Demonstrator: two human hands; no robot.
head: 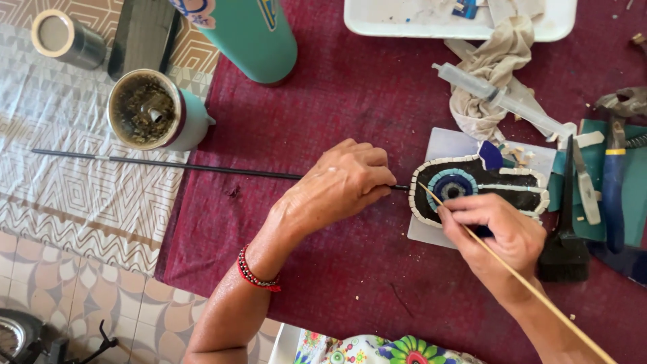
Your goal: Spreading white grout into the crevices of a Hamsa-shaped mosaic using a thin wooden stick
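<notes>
- Two bare hands work over a dark red cloth (350, 269) that covers the table, and I see both forearms coming up from the bottom edge.
- My left hand (340, 185), with a red bead bracelet (255, 273) on the wrist, is curled shut around the end of a long thin black rod (168, 165); the rod runs away to the left across the cloth and onto a patterned grey-white mat (60, 168).
- My right hand (499, 229) pinches a thin pale wooden stick (532, 290) between narrow fingers; the stick's tip touches the left part of the mosaic.
- That oval black mosaic piece with a white tile border and a blue ring (478, 189) lies on a pale square tile (438, 145), between the two hands and partly under the right one.
- Just right of it I see a small black brush (565, 249), and blue-handled pliers (613, 195) on a teal sheet (635, 195).
- Farther off, a clear plastic syringe (499, 98) rests on a crumpled beige rag (492, 67).
- Left of centre stands a teal cup holding dark wet bits (151, 111).
- At the far edge I see a tall teal bottle (253, 37), a white tray (404, 23) and a small metal tin (64, 37).
</notes>
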